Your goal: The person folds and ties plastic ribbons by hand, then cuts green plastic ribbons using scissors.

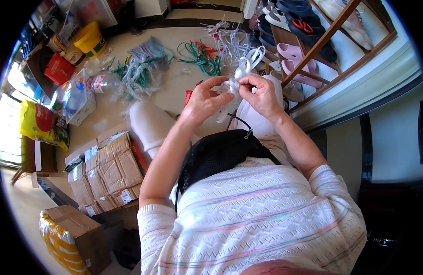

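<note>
Both hands are raised over my lap, working on a looped bundle of glossy white ribbon [246, 66]. My left hand [207, 100] pinches the bundle from the left, thumb and fingertips closed on it. From the right, my right hand [265, 98] grips it with thumb and forefinger. Loops stick up above the fingers, and a loose strand hangs below between the hands. How the ribbon crosses inside the fingers is hidden. A black mesh bag [220, 158] lies across my waist beneath the hands.
On the floor ahead lie piles of white ribbon [230, 43], green strands [200, 57] and grey-green strands in plastic [147, 64]. A wooden shoe rack [312, 50] stands close on the right. Cardboard boxes [108, 174], a white basket [83, 107] and a yellow bucket [90, 40] are left.
</note>
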Tool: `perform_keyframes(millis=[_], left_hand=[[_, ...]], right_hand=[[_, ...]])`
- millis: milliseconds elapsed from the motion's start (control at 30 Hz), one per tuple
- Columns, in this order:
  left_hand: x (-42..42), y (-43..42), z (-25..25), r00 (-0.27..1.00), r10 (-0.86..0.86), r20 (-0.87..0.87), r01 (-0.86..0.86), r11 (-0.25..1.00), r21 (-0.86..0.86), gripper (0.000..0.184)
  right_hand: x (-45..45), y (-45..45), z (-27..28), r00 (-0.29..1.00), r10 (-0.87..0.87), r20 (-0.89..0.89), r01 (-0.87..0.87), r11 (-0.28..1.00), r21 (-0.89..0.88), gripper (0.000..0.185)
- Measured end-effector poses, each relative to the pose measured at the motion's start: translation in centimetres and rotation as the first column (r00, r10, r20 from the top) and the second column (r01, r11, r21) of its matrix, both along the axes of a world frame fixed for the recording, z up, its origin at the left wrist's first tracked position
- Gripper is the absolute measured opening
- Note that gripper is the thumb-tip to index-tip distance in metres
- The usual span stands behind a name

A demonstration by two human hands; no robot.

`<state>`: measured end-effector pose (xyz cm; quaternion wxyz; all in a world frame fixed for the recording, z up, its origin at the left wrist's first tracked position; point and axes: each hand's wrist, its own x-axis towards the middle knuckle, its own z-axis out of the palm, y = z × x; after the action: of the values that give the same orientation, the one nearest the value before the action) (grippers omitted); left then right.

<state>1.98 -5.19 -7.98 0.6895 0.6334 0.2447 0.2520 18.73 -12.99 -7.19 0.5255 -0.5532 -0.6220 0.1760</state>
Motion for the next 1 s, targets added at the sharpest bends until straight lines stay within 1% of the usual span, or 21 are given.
perform_keyframes(millis=[33, 133, 200, 233, 300, 367, 467, 500, 600, 700, 800, 833, 933, 967, 1000], left_hand=[[0.1, 0.0, -0.1, 1.000, -0.010, 0.026, 0.011, 1.000, -0.024, 0.048], [0.5, 0.3, -0.6, 0.993, -0.030, 0.112, 0.039, 0.996, -0.076, 0.053], [0.4, 0.6, -1.0, 0.986, -0.033, 0.166, 0.048, 0.995, -0.089, 0.055], [0.2, 0.8, -1.0, 0.984, -0.004, 0.176, 0.022, 0.995, -0.098, 0.055], [-0.5, 1.3, -0.5, 0.979, 0.052, 0.198, -0.030, 0.993, -0.114, 0.055], [-0.7, 1.5, -0.5, 0.980, 0.035, 0.194, -0.015, 0.995, -0.101, 0.054], [-1.0, 1.7, -0.2, 0.978, 0.000, 0.206, 0.018, 0.996, -0.086, 0.053], [-1.1, 1.8, 0.0, 0.977, -0.015, 0.212, 0.033, 0.996, -0.080, 0.052], [-1.7, 2.1, 0.3, 0.972, -0.043, 0.230, 0.067, 0.993, -0.097, 0.052], [-2.1, 2.3, 0.1, 0.976, -0.048, 0.214, 0.063, 0.996, -0.065, 0.053], [-1.8, 2.2, -0.1, 0.977, 0.024, 0.212, -0.016, 0.999, -0.040, 0.055], [-1.7, 2.1, 0.0, 0.979, 0.034, 0.199, -0.029, 0.999, -0.027, 0.055], [-1.3, 1.5, 0.0, 0.987, 0.057, 0.149, -0.063, 0.998, 0.031, 0.058], [-1.2, 1.4, 0.0, 0.990, 0.058, 0.126, -0.066, 0.996, 0.063, 0.060], [-1.1, 1.4, 0.0, 0.993, 0.057, 0.103, -0.067, 0.993, 0.095, 0.062]], right_hand=[[0.0, 0.0, 0.0, 1.000, 0.014, -0.005, -0.014, 1.000, 0.002, 0.005], [0.3, 0.2, -0.2, 0.988, 0.099, -0.120, -0.109, 0.991, -0.077, 0.005], [1.3, 0.2, 0.0, 0.950, 0.109, -0.294, -0.155, 0.978, -0.138, 0.005], [1.8, 0.1, 0.1, 0.919, 0.107, -0.379, -0.181, 0.969, -0.166, 0.006], [2.5, -0.4, 0.8, 0.894, 0.078, -0.442, -0.162, 0.975, -0.155, 0.006], [3.3, -0.7, 1.2, 0.855, 0.066, -0.515, -0.164, 0.976, -0.147, 0.006], [4.8, -0.3, 0.8, 0.822, 0.055, -0.567, -0.161, 0.977, -0.139, 0.006], [5.2, -0.2, 0.9, 0.799, 0.097, -0.593, -0.197, 0.975, -0.106, 0.007], [5.8, -0.1, 0.8, 0.812, 0.093, -0.577, -0.196, 0.973, -0.119, 0.006], [6.0, 0.0, 0.2, 0.836, 0.064, -0.545, -0.170, 0.974, -0.147, 0.007], [5.4, 0.2, -0.3, 0.856, 0.096, -0.508, -0.228, 0.952, -0.206, 0.010], [5.1, 0.2, -0.4, 0.878, 0.081, -0.472, -0.222, 0.942, -0.251, 0.014], [4.0, 0.3, 0.3, 0.926, 0.079, -0.369, -0.205, 0.926, -0.316, 0.019], [3.6, 0.0, 0.9, 0.931, 0.115, -0.345, -0.236, 0.913, -0.334, 0.024], [3.4, 0.1, 0.9, 0.940, 0.138, -0.312, -0.240, 0.918, -0.317, 0.023]])
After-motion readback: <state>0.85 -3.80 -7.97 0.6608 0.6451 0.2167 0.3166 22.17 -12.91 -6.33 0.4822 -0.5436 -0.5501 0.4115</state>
